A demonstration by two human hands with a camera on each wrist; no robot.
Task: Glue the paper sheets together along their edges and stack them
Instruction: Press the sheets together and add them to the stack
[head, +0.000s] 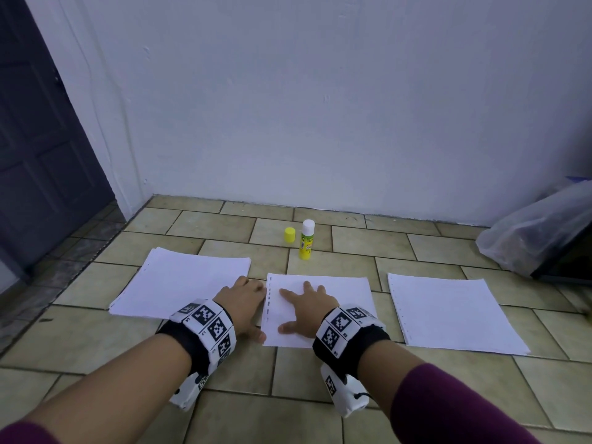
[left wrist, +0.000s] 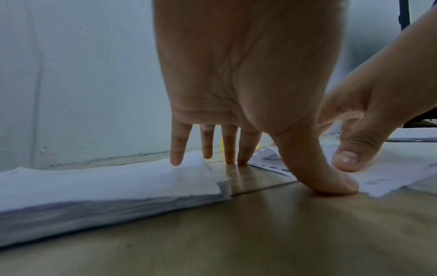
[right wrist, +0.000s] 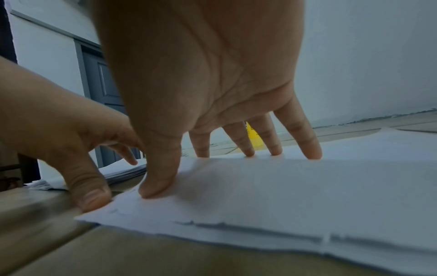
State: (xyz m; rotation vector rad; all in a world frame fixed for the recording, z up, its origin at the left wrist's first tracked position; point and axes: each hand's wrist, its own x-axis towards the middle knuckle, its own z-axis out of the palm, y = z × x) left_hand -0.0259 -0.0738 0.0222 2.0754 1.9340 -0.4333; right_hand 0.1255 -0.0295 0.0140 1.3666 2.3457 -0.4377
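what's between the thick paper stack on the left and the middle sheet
A strip of bare floor tile, with the left hand planted on it, fingertips and thumb down, beside the stack and middle sheet; clearest in the left wrist view.

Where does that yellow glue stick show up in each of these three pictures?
Head: glue stick stands uncapped on the tiles beyond the middle sheet.
Left wrist: yellow sliver between the fingers.
Right wrist: yellow strip between the fingers.
Shared landmark: the middle sheet.

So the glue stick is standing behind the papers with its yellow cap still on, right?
Not quite. The glue stick does stand upright behind the papers, but its yellow cap is off, sitting on the floor just left of it. The head view shows the white glue exposed on top.
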